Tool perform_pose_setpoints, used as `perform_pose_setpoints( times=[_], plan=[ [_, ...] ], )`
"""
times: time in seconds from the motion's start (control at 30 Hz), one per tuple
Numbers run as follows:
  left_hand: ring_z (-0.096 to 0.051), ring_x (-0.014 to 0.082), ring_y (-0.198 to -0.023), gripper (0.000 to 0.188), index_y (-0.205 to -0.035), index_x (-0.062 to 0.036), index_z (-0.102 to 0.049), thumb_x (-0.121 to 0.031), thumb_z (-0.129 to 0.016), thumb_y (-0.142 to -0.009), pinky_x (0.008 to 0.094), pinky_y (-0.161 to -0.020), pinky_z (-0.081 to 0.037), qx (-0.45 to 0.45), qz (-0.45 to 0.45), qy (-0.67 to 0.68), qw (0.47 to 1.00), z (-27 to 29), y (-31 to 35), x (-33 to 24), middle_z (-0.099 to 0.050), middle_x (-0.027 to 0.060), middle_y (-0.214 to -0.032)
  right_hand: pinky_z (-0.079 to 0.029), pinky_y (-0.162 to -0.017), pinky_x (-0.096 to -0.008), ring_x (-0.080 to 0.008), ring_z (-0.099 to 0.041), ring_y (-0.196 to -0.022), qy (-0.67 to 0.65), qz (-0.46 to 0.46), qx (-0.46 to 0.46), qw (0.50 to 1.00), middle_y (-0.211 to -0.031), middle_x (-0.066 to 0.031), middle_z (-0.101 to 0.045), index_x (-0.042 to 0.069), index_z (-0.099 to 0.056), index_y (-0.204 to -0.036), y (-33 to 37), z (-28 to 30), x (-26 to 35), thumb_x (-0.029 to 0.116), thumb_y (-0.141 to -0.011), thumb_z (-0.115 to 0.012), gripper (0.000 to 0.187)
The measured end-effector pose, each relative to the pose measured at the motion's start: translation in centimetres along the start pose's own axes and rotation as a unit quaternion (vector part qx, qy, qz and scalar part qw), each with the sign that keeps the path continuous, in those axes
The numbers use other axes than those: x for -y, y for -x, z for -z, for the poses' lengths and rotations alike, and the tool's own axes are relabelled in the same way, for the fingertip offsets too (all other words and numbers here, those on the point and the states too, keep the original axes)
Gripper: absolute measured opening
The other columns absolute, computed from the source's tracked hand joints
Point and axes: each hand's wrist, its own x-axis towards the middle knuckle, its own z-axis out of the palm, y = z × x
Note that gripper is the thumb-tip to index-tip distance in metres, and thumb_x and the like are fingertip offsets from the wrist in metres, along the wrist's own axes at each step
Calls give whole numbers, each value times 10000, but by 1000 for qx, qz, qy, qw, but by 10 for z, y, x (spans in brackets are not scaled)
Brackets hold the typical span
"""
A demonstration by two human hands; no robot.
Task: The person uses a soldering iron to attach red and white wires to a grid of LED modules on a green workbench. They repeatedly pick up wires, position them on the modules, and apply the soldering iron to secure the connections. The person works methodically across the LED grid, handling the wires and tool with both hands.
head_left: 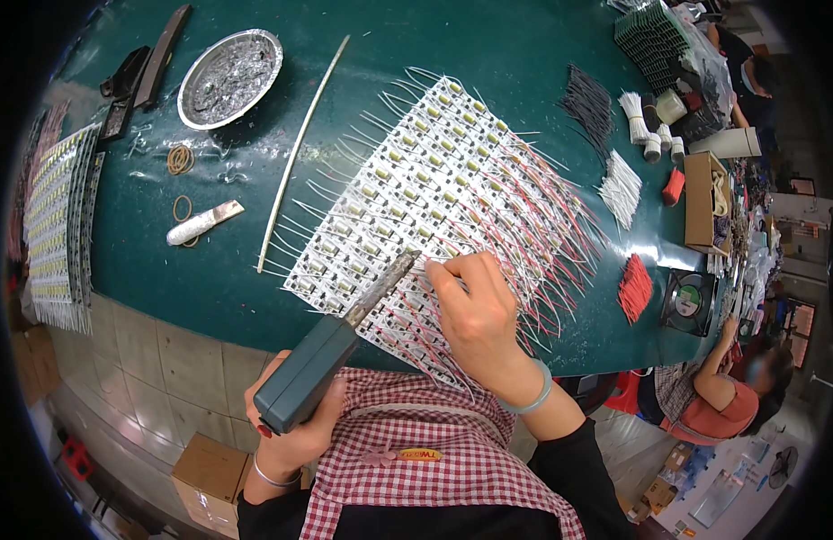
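My left hand (300, 439) is wrapped round the dark green handle of a soldering iron (307, 371). The iron's crusted metal tip touches or hovers just over the middle of a panel of small white circuit boards (367, 216), each with a yellowish part. Beside the tip, my right hand (478, 310) is closed in a pinch low over the panel, seemingly on a thin wire mostly hidden by the fingers. Red and white wires (547, 234) stick out along the panel's right side. White wires (301, 209) fringe its left edge.
A silvery bowl (193, 99) of scraps, rubber bands (180, 159), a wrapped stick (205, 223) and a long thin rod (304, 148) lie left. More panels (61, 220) stand at the far left. Black (589, 108), white (621, 189) and red wire bundles (634, 288) lie right, near a fan (688, 303). Other people sit beyond.
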Motion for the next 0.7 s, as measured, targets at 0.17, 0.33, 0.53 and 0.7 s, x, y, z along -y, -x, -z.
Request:
perform_pose_setpoints(
  times=[0.17,0.33,0.53,0.7],
  plan=[
    [-681,229,-749,196,-950,71,-700,-6,-747,-776,298,-638,-534,4,16,10,1000,1,1,-3,-689,169,-900,-455,-608,-340,-250,-532,-772,1,0,-2,1000,-859,-94,-536,-30,-651,-1009,0,0,1,-7,-734,-626,277],
    [-680,235,-756,217,-963,74,-697,-5,-755,-769,303,-653,-536,0,9,17,1000,2,4,0,-689,171,-902,-456,-613,-345,-248,-545,-773,4,0,-29,1000,-853,-88,-547,-21,-653,-990,-1,-2,1,5,-730,-638,262],
    [-682,246,-771,237,-971,75,-693,14,-752,-749,317,-670,-538,-7,12,7,1000,6,9,2,-689,175,-906,-458,-606,-335,-235,-545,-757,2,14,-27,1000,-825,-67,-554,1,-663,-991,1,9,10,26,-722,-657,271],
    [-683,256,-790,252,-975,69,-688,24,-754,-736,319,-686,-539,1,33,13,999,8,15,5,-687,181,-928,-458,-581,-331,-229,-543,-753,-2,1,-8,1000,-835,-65,-557,6,-670,-1004,11,1,12,20,-721,-658,283]
  ],
)
